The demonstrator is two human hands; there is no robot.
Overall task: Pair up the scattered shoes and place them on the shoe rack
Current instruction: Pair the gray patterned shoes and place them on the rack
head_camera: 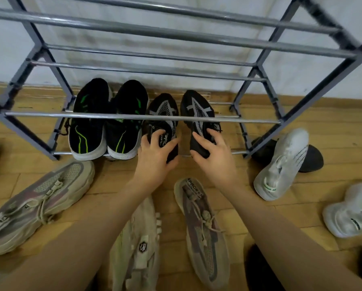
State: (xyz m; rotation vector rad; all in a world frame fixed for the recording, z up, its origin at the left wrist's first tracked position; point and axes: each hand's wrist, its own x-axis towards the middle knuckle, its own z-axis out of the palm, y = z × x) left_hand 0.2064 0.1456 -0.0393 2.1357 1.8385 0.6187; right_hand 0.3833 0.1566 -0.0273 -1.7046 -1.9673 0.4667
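In the head view, a grey metal shoe rack (260, 120) stands against a pale wall on a wooden floor (333, 122). On the rack's lowest tier, toward its left end, sits a pair of black shoes with green stripes (104, 131), toes to the wall. Just right of them on the same tier are two black-and-grey shoes: the left hand (154, 156) grips the heel of the left black-and-grey shoe (163, 112), and the right hand (213, 152) grips the heel of the right black-and-grey shoe (196, 110), fingers curled over each collar. In front of the rack lie two beige sneakers (203, 232), apart from one another, with a cream shoe (138, 244) between them. By the rack's right foot a white shoe (283, 162) leans on a dark shoe (312, 158); another white shoe (352, 211) lies farther right.
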